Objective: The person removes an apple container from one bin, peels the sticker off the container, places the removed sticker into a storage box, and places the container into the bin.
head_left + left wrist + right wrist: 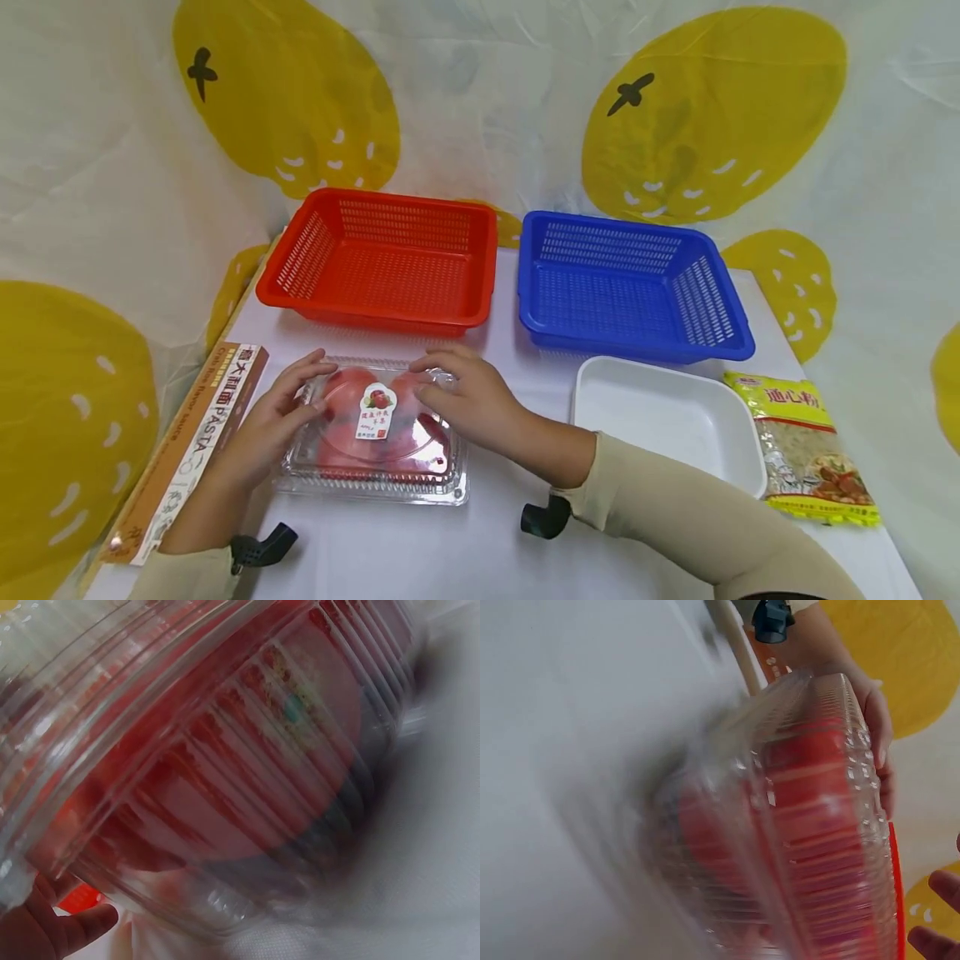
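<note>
A clear plastic box (371,458) of red round fruit, which look like apples, lies on the table in the head view. Its lid is down and bears a white label (375,412) with a fruit picture. My left hand (281,408) is at the box's left side, fingers spread by the far left corner. Over the far right corner, my right hand (472,396) has its fingers and thumb reaching across the lid. Ribbed box walls fill much of both wrist views, partly blurred. Neither hand is curled round the box; whether every fingertip touches it cannot be told.
Behind the box stand a red basket (382,312) and a blue basket (637,340). A white tray (667,417) is to the right, with a yellow-topped pasta bag (802,446) beside it. A long brown-and-white pasta box (183,450) lies along the left table edge.
</note>
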`<state>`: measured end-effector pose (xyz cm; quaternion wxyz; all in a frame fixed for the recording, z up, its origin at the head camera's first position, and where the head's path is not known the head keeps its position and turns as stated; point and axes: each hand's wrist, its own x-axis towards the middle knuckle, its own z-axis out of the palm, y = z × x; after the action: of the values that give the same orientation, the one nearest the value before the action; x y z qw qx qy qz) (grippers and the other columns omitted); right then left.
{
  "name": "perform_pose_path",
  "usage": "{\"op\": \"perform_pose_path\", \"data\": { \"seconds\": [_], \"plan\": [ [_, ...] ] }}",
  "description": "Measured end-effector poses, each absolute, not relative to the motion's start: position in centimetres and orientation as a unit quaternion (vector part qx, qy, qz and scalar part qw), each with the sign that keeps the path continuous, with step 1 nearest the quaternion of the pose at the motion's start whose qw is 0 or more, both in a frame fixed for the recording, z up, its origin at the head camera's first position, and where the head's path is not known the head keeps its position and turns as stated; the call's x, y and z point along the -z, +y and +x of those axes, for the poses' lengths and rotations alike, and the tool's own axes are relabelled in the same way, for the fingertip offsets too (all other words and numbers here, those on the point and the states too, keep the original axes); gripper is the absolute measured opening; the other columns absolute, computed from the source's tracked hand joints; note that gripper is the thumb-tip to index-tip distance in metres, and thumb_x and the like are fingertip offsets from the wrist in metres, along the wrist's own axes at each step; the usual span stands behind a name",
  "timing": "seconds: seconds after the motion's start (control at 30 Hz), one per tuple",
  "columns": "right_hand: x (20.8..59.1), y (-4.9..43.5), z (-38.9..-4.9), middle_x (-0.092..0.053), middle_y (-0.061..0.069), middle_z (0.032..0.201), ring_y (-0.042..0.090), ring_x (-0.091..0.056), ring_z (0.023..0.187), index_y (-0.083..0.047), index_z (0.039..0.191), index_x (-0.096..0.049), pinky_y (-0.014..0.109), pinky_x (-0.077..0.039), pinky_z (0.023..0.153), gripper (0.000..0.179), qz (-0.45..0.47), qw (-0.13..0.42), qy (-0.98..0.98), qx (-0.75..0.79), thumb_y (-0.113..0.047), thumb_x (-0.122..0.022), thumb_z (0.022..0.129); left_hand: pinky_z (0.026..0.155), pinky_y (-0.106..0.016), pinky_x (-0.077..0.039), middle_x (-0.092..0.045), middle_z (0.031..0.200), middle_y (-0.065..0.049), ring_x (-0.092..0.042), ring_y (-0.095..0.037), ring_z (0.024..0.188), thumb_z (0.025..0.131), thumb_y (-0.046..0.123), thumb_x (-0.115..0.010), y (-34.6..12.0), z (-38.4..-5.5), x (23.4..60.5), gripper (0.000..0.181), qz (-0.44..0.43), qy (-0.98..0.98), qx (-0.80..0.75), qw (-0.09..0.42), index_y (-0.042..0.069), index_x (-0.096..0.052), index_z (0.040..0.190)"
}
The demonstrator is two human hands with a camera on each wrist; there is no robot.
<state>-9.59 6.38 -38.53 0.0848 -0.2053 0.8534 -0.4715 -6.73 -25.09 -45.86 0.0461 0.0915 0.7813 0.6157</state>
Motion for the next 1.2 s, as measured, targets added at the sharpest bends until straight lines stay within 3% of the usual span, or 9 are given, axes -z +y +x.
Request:
{"op": "perform_pose_path", "data": {
  "seconds": [0.1, 0.33, 0.77, 0.97, 1.2],
  "plan": [
    [37.8, 5.5, -10.1, -0.065, 0.007, 0.143, 0.028, -0.057, 0.137, -0.012, 0.124, -0.079, 0.052, -0.048, 0.112, 0.03, -0.237, 0.095, 0.856, 0.449, -0.022, -0.065, 0.099, 0.119, -0.082, -0.007, -0.024, 0.172, -0.021, -0.018, -0.029, 0.161, 0.103, 0.008, -0.068, -25.1, -6.7, 45.8, 0.047, 0.088, 0.779, -0.619, 0.047, 0.008, -0.057, 0.149],
    [37.1, 2.9, -10.9, -0.065, 0.006, 0.147, 0.024, -0.056, 0.14, -0.016, 0.121, -0.08, 0.044, -0.05, 0.112, 0.027, -0.275, 0.12, 0.879, 0.371, -0.026, -0.066, 0.1, 0.118, -0.083, -0.009, -0.024, 0.174, -0.017, -0.013, -0.043, 0.16, 0.101, 0.011, -0.071, -25.3, -6.5, 45.3, 0.051, 0.074, 0.796, -0.598, 0.056, 0.009, -0.056, 0.149],
    [36.9, 1.1, -11.5, -0.067, 0.003, 0.14, 0.02, -0.06, 0.133, -0.02, 0.125, -0.079, 0.036, -0.051, 0.109, 0.03, -0.311, 0.124, 0.906, 0.259, -0.035, -0.069, 0.101, 0.116, -0.085, -0.007, -0.024, 0.174, -0.016, -0.011, -0.044, 0.161, 0.101, 0.012, -0.071, -25.3, -6.5, 45.6, 0.052, 0.08, 0.795, -0.598, 0.059, 0.011, -0.055, 0.151],
    [36.8, 0.9, -11.7, -0.065, 0.004, 0.146, 0.021, -0.059, 0.137, -0.021, 0.125, -0.08, 0.038, -0.05, 0.112, 0.031, -0.309, 0.133, 0.912, 0.236, -0.036, -0.069, 0.101, 0.116, -0.085, -0.007, -0.025, 0.174, -0.018, -0.012, -0.044, 0.16, 0.101, 0.01, -0.07, -25.3, -6.4, 45.8, 0.051, 0.084, 0.792, -0.603, 0.056, 0.01, -0.055, 0.15],
    [37.4, 0.7, -11.9, -0.069, 0.001, 0.139, 0.018, -0.061, 0.133, -0.022, 0.11, -0.083, 0.031, -0.049, 0.111, 0.018, -0.299, 0.124, 0.914, 0.245, -0.032, -0.076, 0.098, 0.116, -0.085, -0.008, -0.025, 0.174, -0.018, -0.012, -0.044, 0.161, 0.101, 0.011, -0.07, -25.0, -6.3, 45.9, 0.051, 0.082, 0.79, -0.604, 0.06, 0.011, -0.055, 0.15]
  ]
}}
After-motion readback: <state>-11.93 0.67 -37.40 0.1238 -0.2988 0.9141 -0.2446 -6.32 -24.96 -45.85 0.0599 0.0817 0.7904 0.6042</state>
